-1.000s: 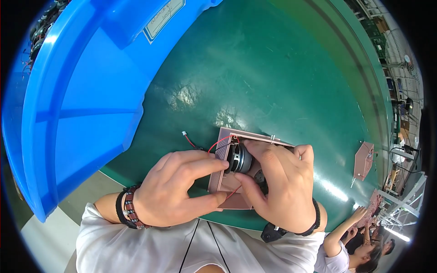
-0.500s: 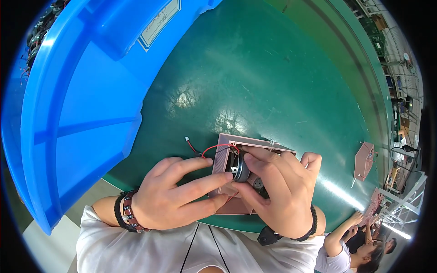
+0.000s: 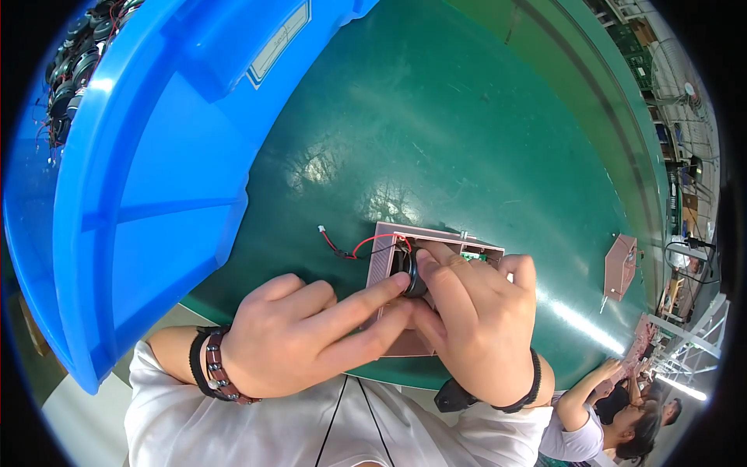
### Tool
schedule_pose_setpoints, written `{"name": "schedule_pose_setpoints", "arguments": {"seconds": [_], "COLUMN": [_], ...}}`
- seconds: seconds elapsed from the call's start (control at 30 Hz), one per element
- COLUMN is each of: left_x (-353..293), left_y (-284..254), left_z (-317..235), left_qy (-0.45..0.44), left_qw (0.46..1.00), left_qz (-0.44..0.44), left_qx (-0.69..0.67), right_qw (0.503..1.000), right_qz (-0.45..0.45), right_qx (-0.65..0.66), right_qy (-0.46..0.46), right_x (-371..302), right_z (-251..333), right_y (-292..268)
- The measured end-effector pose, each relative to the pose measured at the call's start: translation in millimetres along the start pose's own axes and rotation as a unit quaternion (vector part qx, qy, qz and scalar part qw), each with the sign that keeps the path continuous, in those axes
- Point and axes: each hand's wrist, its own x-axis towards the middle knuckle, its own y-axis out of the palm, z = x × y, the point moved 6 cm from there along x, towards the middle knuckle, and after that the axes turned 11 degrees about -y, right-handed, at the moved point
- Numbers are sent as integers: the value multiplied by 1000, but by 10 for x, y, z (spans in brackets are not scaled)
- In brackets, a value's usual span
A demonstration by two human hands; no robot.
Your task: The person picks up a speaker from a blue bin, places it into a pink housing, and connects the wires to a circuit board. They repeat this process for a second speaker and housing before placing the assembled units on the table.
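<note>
A pink box-shaped housing point(image 3: 381, 257) lies with its open side up near the table's front edge. Inside it, at the left end, sits a round black speaker point(image 3: 413, 274), partly covered by my fingers. My right hand point(image 3: 475, 327) is closed on the speaker, its fingers reaching into the housing. From the left, my left hand point(image 3: 303, 331) presses its fingertips to the speaker's front side, some fingers bent. A red and black wire point(image 3: 362, 245) leads from the speaker over the housing wall, ending in a small white connector point(image 3: 321, 229) on the table.
A large blue bin point(image 3: 167, 148) stands at the left; beyond its wall are many black speakers point(image 3: 78, 66) with wires. Another pink housing point(image 3: 620, 267) rests on the green table point(image 3: 467, 140) at the right. A person point(image 3: 591, 424) works at the lower right.
My left fingers have drawn closer to the right hand, and one has curled back. The speaker sits slightly differently in the housing, and the wire's connector has shifted a little upward.
</note>
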Motion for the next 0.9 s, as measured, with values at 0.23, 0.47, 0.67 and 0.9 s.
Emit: {"name": "schedule_pose_setpoints", "arguments": {"seconds": [0.23, 0.47, 0.67, 0.9], "left_x": [11, -62, -276, -234], "left_y": [-75, -11, -236, -374], "left_z": [-65, -129, -231, -7], "left_qy": [40, 4, 55, -3], "left_qw": [995, 995, 997, 998], "left_qz": [14, 46, -2, -65], "left_qx": [88, 87, 45, -27], "right_qw": [999, 992, 964, 936], "right_qz": [33, 87, 104, 22], "right_qx": [31, -39, -10, 348], "right_qy": [20, -87, -244, -53], "right_x": [26, 532, 786, 639], "right_z": [55, 137, 205, -197], "right_y": [-12, -349, 2, -75]}}
